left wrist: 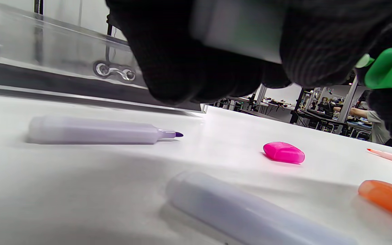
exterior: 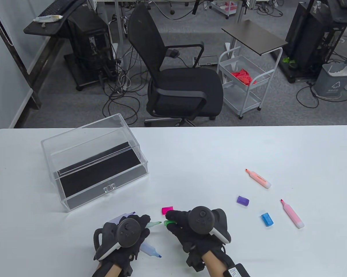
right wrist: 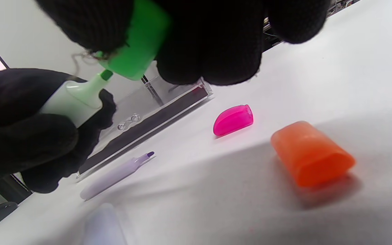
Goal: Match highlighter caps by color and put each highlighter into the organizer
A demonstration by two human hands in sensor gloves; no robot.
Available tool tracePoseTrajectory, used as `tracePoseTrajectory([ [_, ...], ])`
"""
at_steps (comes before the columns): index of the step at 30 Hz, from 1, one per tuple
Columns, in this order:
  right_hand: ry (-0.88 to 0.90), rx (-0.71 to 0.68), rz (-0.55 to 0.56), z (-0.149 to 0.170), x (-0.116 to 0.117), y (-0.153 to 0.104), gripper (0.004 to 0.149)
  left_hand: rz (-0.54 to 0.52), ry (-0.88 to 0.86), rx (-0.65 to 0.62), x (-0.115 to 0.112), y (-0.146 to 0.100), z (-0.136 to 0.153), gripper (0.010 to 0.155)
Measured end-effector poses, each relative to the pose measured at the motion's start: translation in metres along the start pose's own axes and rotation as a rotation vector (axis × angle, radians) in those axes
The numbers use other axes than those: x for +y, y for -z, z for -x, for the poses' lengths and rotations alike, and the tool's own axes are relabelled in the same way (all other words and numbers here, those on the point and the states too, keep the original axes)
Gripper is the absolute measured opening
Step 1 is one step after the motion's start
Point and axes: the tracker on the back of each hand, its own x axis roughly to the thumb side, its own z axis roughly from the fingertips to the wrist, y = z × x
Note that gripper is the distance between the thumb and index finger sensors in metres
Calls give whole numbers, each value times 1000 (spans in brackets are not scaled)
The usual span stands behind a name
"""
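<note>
Left hand [exterior: 124, 236] grips the green highlighter [right wrist: 77, 100] by its barrel, tip pointed right; right hand [exterior: 188, 228] pinches the green cap [right wrist: 134, 58] with its open end turned toward that tip. Tip and cap sit almost touching, not yet seated: likely held this way so the cap can slide straight on along the barrel's axis. Both are raised off the table [exterior: 248, 144], in front of the organizer [exterior: 95, 161], whose clear drawer is pulled forward and shows bare black lining, nothing inside yet. Just in front of the organizer lies the purple highlighter [left wrist: 94, 131], uncapped; nearer the person, the blue highlighter [left wrist: 250, 214]. Right of the organizer's front corner sits the pink cap [left wrist: 283, 152], close under the hands, with the orange cap [right wrist: 311, 154] nearer the right wrist. Well right of the organizer: purple cap [exterior: 243, 200], blue cap [exterior: 267, 219], orange highlighter [exterior: 258, 179], pink highlighter [exterior: 292, 214]. The path from hands to drawer looks unobstructed; the purple highlighter lies close beside it.
</note>
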Motion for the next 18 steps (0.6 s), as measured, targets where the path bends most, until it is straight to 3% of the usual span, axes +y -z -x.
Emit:
tracePoseTrajectory([
  [11,40,-59,-53,-7,7,-4,51,-18,9,-80,-3,-4,-18,57],
  [18,222,-63,-52,-2,14,-7,52,-38,-29,-152,-3,-7,-22,58],
])
